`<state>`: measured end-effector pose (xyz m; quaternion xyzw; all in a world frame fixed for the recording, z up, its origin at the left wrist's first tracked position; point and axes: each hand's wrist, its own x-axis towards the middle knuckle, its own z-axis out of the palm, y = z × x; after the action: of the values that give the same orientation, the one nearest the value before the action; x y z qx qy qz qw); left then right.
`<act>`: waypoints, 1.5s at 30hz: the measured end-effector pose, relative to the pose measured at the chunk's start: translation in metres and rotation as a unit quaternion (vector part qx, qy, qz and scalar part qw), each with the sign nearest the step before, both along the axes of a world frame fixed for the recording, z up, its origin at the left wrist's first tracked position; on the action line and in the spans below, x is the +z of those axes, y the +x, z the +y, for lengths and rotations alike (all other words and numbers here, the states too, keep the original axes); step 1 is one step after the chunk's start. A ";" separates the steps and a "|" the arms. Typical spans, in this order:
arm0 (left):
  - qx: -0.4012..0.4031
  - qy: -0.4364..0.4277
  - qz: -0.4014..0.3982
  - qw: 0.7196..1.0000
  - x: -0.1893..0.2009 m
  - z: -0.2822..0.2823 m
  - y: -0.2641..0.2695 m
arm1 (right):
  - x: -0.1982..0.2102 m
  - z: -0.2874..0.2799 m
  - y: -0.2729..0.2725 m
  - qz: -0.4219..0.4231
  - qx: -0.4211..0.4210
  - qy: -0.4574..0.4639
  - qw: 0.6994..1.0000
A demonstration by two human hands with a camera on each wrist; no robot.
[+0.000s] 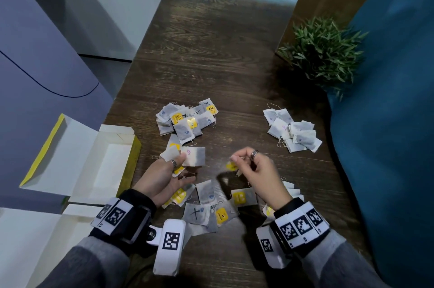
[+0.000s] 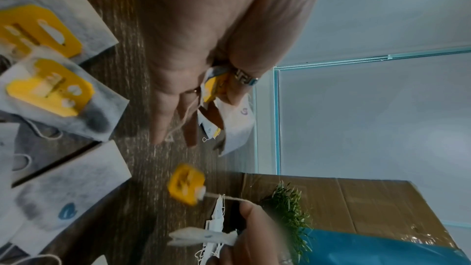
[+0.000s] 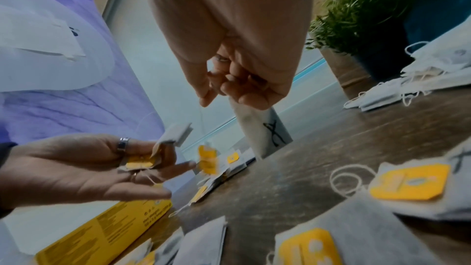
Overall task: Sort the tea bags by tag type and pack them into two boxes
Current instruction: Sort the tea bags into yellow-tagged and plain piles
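Note:
My left hand [image 1: 182, 166] lies palm up over the table, its thumb pinning a small stack of tea bags [image 1: 194, 156] against the fingers; yellow tags [image 2: 216, 86] show under the thumb. My right hand [image 1: 235, 159] is level with it to the right and pinches one tea bag [image 3: 265, 128], marked with an X, by bag and string. That bag's yellow tag [image 1: 231, 167] dangles blurred between the hands. An open white box with yellow sides [image 1: 131, 158] lies left of my left hand, with nothing visible inside it.
A mixed pile of tea bags [image 1: 187, 120] lies further out, a pile without yellow tags [image 1: 293, 132] at the right, and loose bags [image 1: 211, 207] under my wrists. A potted plant [image 1: 324, 52] stands at the back right. A second white box flap [image 1: 77, 210] shows near left.

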<state>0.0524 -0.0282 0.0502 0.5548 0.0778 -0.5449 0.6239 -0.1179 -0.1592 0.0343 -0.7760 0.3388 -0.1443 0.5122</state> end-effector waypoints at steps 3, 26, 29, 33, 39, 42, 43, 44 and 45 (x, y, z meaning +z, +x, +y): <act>0.004 0.000 0.003 1.000 -0.002 -0.001 0.001 | 0.004 -0.012 -0.004 0.000 -0.014 0.025 1.000; -0.013 0.021 -0.024 0.999 0.001 0.007 -0.001 | 0.012 -0.024 -0.005 -0.298 -0.044 0.450 0.841; -0.032 0.018 -0.020 0.999 -0.002 0.005 -0.005 | 0.017 -0.020 -0.003 -0.292 -0.030 0.449 0.844; -0.070 0.010 -0.020 0.997 0.000 -0.004 -0.016 | 0.020 -0.019 -0.003 -0.283 -0.004 0.484 0.828; -0.081 -0.011 0.004 0.997 -0.001 -0.002 -0.018 | 0.033 -0.019 0.004 -0.265 0.030 0.504 0.822; -0.063 0.002 0.003 0.998 -0.003 0.007 -0.014 | 0.032 -0.023 0.032 -0.200 0.000 0.446 0.872; -0.057 0.009 0.004 0.998 -0.004 0.010 -0.012 | 0.030 -0.024 0.046 -0.177 0.003 0.412 0.894; -0.050 0.016 0.003 0.999 -0.004 0.014 -0.011 | 0.028 -0.026 0.063 -0.156 0.012 0.375 0.914; -0.042 0.024 -0.001 0.999 -0.004 0.018 -0.009 | 0.027 -0.028 0.079 -0.135 0.023 0.336 0.932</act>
<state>0.0438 -0.0103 0.0466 0.5729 0.0666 -0.5681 0.5870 -0.0387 -0.1867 0.0608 -0.5391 0.2777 -0.1133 0.7871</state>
